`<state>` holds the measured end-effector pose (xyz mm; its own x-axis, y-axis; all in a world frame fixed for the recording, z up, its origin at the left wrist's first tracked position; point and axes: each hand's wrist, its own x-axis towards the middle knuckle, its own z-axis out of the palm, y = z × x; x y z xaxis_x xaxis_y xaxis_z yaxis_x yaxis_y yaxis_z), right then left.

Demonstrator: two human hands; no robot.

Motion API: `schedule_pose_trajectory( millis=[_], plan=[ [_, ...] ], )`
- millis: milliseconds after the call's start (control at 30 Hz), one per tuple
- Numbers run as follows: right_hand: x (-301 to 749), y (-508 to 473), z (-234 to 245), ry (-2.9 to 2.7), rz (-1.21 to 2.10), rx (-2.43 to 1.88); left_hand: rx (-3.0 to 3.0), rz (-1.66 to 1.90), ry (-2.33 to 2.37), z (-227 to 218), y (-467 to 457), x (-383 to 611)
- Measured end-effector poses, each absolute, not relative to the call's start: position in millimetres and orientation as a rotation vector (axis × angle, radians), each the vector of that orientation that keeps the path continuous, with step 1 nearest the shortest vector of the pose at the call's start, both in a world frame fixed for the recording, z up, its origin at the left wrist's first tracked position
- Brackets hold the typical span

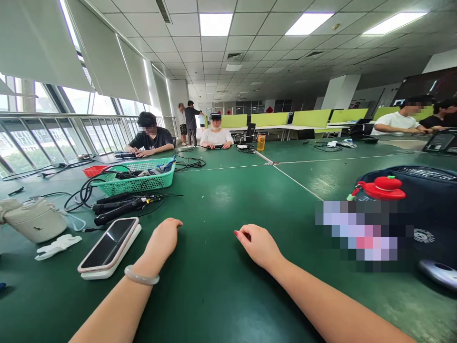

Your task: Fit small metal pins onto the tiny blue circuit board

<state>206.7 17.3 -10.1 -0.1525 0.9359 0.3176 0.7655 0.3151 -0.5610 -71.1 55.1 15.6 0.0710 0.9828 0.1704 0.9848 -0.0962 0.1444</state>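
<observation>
My left hand (164,237) rests on the green table (214,286) with its fingers curled under and nothing seen in it. A pale bangle (142,277) circles that wrist. Just left of it, a phone (109,243) lies screen up on a white flat object (107,270). Across a gap, my right hand (260,244) is loosely closed on the tabletop, its thumb and forefinger bent towards each other around a small hollow. No object shows between them. The undersides of both hands are hidden.
Left are a green basket (157,180), black cables and rods (119,209), a cream pouch (35,221) and a crumpled tissue (59,245). A dark bag (428,205) and a red-capped bottle (389,188) stand right. An orange bottle (261,142) and several seated people are farther off.
</observation>
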Motion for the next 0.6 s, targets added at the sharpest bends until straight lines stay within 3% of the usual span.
schedule_pose_trajectory(
  millis=[200, 400, 500, 600],
  plan=[
    [207.3, 12.2, -3.5, -2.013, 0.411, -1.406, -1.995, -0.197, -2.312, 21.3, 58.3, -99.4],
    [198.7, -8.3, 29.6, -2.23, 0.274, -0.925, -1.942, -0.236, -2.4, 20.5, 60.4, -114.8],
    [189.1, -38.8, 55.1, -2.26, 0.501, -0.649, -1.908, -0.251, -2.446, 19.0, 61.2, -119.0],
    [179.9, -87.0, 59.7, -2.369, 1.031, -0.335, -1.901, -0.255, -2.461, 17.8, 63.4, -121.0]
  ],
)
